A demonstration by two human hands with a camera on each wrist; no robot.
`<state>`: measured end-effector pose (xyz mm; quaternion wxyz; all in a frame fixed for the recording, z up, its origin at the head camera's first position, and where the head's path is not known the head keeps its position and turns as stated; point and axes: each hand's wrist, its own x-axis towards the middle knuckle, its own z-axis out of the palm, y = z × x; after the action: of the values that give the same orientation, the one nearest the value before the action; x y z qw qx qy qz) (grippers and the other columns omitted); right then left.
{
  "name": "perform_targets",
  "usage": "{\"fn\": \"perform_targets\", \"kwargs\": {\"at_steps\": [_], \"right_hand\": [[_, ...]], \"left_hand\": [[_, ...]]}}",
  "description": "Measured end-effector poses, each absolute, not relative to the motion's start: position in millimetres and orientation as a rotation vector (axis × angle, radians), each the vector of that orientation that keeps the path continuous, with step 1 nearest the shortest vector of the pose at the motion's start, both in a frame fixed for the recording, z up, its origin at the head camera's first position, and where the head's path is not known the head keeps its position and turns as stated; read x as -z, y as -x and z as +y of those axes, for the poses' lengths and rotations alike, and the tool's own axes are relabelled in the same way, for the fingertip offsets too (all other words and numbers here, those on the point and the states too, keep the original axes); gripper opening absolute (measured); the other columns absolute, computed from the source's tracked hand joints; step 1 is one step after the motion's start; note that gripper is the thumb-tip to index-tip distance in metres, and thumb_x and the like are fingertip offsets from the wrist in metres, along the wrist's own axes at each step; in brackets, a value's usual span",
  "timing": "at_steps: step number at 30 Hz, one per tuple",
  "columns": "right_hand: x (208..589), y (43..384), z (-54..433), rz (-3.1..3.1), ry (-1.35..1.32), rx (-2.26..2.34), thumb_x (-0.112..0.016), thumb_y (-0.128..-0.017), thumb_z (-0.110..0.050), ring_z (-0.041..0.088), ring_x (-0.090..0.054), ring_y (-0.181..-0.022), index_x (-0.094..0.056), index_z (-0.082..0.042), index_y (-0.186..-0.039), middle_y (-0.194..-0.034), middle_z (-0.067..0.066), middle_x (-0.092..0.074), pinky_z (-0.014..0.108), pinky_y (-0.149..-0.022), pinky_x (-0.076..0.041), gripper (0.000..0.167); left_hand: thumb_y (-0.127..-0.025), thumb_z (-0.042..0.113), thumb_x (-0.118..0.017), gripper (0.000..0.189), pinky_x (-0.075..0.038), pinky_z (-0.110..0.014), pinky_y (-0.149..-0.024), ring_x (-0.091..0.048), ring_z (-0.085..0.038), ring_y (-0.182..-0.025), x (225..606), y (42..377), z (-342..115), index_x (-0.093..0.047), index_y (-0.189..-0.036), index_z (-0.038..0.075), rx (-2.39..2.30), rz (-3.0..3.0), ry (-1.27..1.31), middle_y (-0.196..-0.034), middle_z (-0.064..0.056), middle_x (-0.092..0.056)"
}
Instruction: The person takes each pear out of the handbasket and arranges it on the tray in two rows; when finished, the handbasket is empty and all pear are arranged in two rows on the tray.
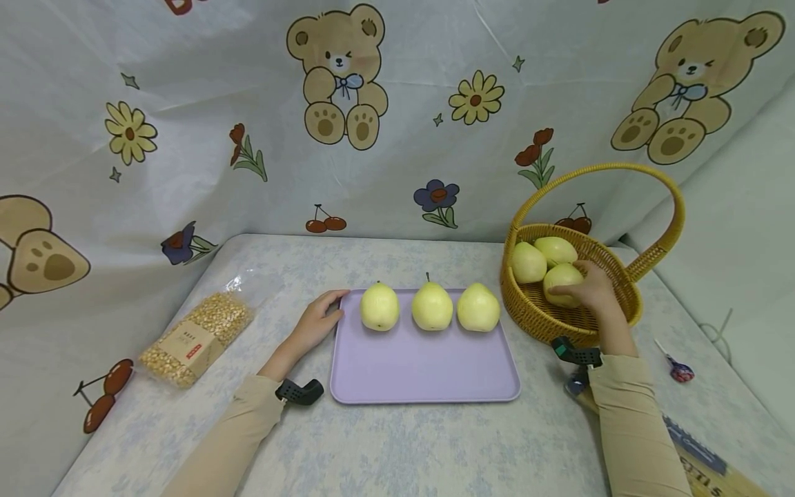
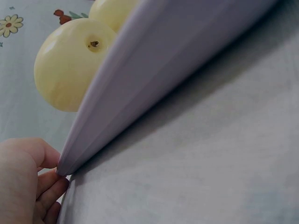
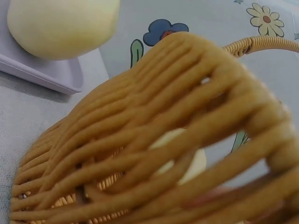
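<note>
My left hand is at the far left corner of a lilac tray, its thumb and fingers pinching the rim in the left wrist view. Along the tray's far side stand three pale yellow pears: a left one, a middle one and a right one. Inside a wicker basket, my right hand grips a pear. Two more pears lie behind it, one to the left and one farther back. Basket weave mostly hides that hand in the right wrist view.
The basket's tall handle arches above it. A bag of corn kernels lies left of the tray. At the right are a wrapped lollipop and a spaghetti packet, partly under the right forearm. A bear-print curtain hangs behind the table.
</note>
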<state>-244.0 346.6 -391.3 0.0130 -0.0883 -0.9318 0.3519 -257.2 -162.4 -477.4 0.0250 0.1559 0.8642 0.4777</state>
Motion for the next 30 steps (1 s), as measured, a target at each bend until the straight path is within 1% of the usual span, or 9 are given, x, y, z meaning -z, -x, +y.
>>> {"fn": "perform_targets", "kwargs": {"at_steps": [5,9,17,19,21,24,26,28,30], "right_hand": [[385,241,343,-2.835,0.297,-1.112,-0.073,-0.082,-0.027,0.054,-0.034,-0.125,-0.022,0.012,-0.145,-0.143,0.041,-0.027,0.063,-0.099,-0.037,0.090],[379,239,338,-2.776,0.266,-1.143,-0.073,-0.082,-0.027,0.051,-0.038,-0.123,-0.023,0.010,-0.145,-0.142,0.040,-0.030,0.061,-0.096,-0.040,0.089],[366,235,327,-2.726,0.236,-1.204,-0.073,-0.083,-0.030,0.049,-0.039,-0.126,-0.019,0.007,-0.148,-0.146,0.037,-0.029,0.056,-0.095,-0.042,0.093],[362,233,324,-2.724,0.227,-1.209,-0.073,-0.083,-0.030,0.048,-0.041,-0.125,-0.019,0.005,-0.149,-0.146,0.036,-0.030,0.051,-0.091,-0.045,0.093],[356,231,320,-2.724,0.219,-1.207,-0.073,-0.082,-0.031,0.046,-0.042,-0.123,-0.019,0.004,-0.150,-0.145,0.036,-0.032,0.040,-0.085,-0.047,0.093],[349,228,315,-2.719,0.203,-1.199,-0.074,-0.082,-0.033,0.042,-0.045,-0.119,-0.020,0.001,-0.150,-0.141,0.036,-0.036,0.023,-0.073,-0.045,0.094],[344,225,310,-2.711,0.184,-1.203,-0.074,-0.081,-0.034,0.039,-0.046,-0.115,-0.021,0.000,-0.150,-0.138,0.035,-0.039,0.015,-0.066,-0.042,0.093],[340,222,306,-2.703,0.167,-1.205,-0.074,-0.081,-0.034,0.035,-0.046,-0.112,-0.023,-0.002,-0.150,-0.135,0.033,-0.041,0.013,-0.064,-0.041,0.092],[336,219,301,-2.699,0.154,-1.210,-0.074,-0.081,-0.035,0.034,-0.044,-0.112,-0.024,-0.003,-0.150,-0.135,0.031,-0.040,0.016,-0.066,-0.042,0.092]], "left_hand": [[-0.096,0.010,-0.048,0.043,-0.031,-0.046,-0.117,-0.038,-0.029,-0.139,478,257,-163,-0.048,-0.139,0.009,-1.474,2.677,-0.477,-0.146,-0.012,-0.045],[-0.096,0.011,-0.048,0.043,-0.031,-0.046,-0.116,-0.038,-0.028,-0.139,478,257,-162,-0.048,-0.139,0.009,-1.467,2.680,-0.472,-0.146,-0.012,-0.045],[-0.095,0.010,-0.049,0.043,-0.032,-0.045,-0.116,-0.039,-0.029,-0.139,478,257,-163,-0.048,-0.138,0.009,-1.473,2.682,-0.474,-0.146,-0.012,-0.045],[-0.096,0.010,-0.049,0.043,-0.032,-0.046,-0.116,-0.039,-0.029,-0.139,478,257,-163,-0.048,-0.139,0.009,-1.471,2.681,-0.471,-0.146,-0.012,-0.045],[-0.095,0.010,-0.049,0.043,-0.032,-0.046,-0.116,-0.039,-0.029,-0.139,478,257,-162,-0.048,-0.138,0.010,-1.472,2.681,-0.470,-0.146,-0.012,-0.045],[-0.096,0.011,-0.049,0.043,-0.032,-0.046,-0.115,-0.039,-0.029,-0.139,478,257,-163,-0.048,-0.139,0.010,-1.469,2.681,-0.470,-0.146,-0.012,-0.045],[-0.096,0.011,-0.049,0.043,-0.032,-0.046,-0.115,-0.039,-0.029,-0.139,478,257,-162,-0.048,-0.139,0.010,-1.470,2.679,-0.472,-0.146,-0.012,-0.045],[-0.096,0.011,-0.049,0.043,-0.032,-0.047,-0.115,-0.039,-0.030,-0.139,477,256,-163,-0.048,-0.139,0.010,-1.475,2.674,-0.476,-0.146,-0.012,-0.045],[-0.096,0.011,-0.049,0.043,-0.032,-0.047,-0.116,-0.039,-0.030,-0.139,477,256,-163,-0.047,-0.139,0.010,-1.479,2.668,-0.482,-0.146,-0.012,-0.045]]}}
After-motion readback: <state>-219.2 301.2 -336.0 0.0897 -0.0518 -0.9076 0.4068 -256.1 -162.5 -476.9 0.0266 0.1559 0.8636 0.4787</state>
